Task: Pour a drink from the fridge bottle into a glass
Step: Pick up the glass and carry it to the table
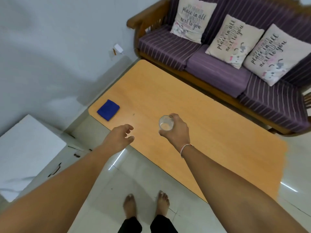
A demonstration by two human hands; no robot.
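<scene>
A clear drinking glass [166, 123] is upright over the near part of an orange wooden table [193, 115]. My right hand [178, 132] is wrapped around its right side and grips it. I cannot tell whether the glass rests on the table or hangs just above it. My left hand [120, 136] hovers over the table's near-left edge, fingers slightly curled and apart, holding nothing. No bottle is in view.
A folded blue cloth [108, 109] lies at the table's left end. A purple striped sofa [218, 68] with three printed cushions runs along the far side. A white cabinet top [25, 152] stands at the left. My bare feet [146, 204] are on pale floor tiles.
</scene>
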